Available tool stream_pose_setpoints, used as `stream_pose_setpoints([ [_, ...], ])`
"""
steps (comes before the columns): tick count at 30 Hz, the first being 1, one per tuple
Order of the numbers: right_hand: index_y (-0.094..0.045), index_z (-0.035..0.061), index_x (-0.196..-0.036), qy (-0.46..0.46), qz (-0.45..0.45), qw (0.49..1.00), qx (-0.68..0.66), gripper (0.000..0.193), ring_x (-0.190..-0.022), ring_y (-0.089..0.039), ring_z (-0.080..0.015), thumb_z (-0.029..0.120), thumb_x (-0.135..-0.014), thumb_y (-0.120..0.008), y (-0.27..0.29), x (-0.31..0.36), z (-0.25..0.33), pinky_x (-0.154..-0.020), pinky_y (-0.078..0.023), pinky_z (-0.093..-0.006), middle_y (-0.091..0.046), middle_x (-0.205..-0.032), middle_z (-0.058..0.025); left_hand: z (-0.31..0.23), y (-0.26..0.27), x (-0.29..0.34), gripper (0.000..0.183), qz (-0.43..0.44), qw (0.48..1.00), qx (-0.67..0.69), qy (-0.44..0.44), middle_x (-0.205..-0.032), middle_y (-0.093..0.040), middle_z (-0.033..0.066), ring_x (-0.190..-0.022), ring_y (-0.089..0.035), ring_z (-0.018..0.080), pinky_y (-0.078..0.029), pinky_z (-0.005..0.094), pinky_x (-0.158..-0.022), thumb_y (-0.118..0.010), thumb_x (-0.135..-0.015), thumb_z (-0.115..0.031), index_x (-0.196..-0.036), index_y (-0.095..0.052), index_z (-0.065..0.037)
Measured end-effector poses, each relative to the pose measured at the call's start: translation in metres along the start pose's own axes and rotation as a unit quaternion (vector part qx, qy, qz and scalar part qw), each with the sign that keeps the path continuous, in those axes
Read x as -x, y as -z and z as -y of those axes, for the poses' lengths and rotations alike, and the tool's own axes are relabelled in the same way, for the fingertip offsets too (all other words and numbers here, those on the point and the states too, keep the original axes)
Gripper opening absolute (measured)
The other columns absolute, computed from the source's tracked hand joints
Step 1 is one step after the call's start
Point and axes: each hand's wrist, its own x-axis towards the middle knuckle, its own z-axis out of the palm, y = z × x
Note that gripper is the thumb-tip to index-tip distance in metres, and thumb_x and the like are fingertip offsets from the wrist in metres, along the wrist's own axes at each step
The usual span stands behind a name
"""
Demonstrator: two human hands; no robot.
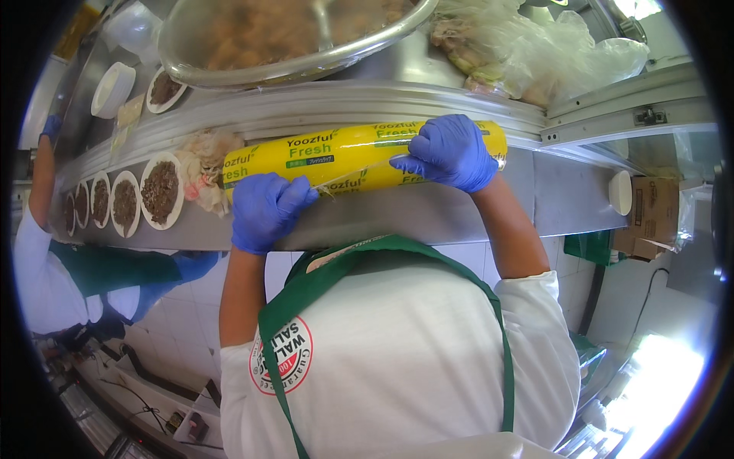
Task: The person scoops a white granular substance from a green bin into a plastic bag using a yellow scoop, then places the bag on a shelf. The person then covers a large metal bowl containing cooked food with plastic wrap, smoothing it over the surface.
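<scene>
A long yellow roll of cling film [367,141] with green print lies across the steel counter in front of me. Over its left part, my left hand [269,208], in a blue glove, is closed on an edge of the film. My right hand [453,153], gloved the same way, rests toward the roll's right end with its fingers closed on the film too. A thin gathered strip of film [353,176] stretches slantwise between both hands, along the roll's near side. Exactly how the fingers grip it is partly hidden.
Several white bowls of dark chopped food [160,191] line the counter at left, beside crumpled plastic [205,164]. Behind stand a large covered metal pan [298,73], plastic bags [550,53] and stacked white bowls [113,90]. A co-worker [46,252] stands at left. A cardboard box [656,210] is at right.
</scene>
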Motion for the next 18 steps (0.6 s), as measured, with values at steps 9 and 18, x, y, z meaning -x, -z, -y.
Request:
stream_pose_setpoints([
  [9, -0.060, 0.0096, -0.075, 0.020, -0.038, 0.987, -0.153, 0.024, -0.080, -0.059, -0.0341, 0.026, -0.077, -0.079, 0.026, 0.001, -0.026, -0.066, -0.049, -0.0441, -0.058, -0.082, -0.0126, 0.006, -0.003, -0.001, 0.031, 0.005, 0.999, 0.028, 0.016, -0.058, -0.044, 0.0011, -0.050, -0.051, 0.0204, -0.038, 0.0359, -0.043, -0.079, -0.077, -0.026, -0.099, -0.060, -0.018],
  [18, -0.054, 0.0110, -0.065, -0.095, 0.012, 0.995, -0.029, 0.037, -0.066, -0.058, -0.0281, 0.034, -0.075, -0.081, 0.028, 0.015, -0.010, -0.055, -0.046, -0.0389, -0.057, -0.077, -0.0090, 0.005, 0.001, -0.007, 0.026, 0.010, 0.999, 0.018, 0.024, -0.057, -0.045, 0.0017, -0.050, -0.051, 0.0208, -0.039, 0.0369, -0.044, -0.078, -0.078, -0.024, -0.093, -0.058, -0.017],
])
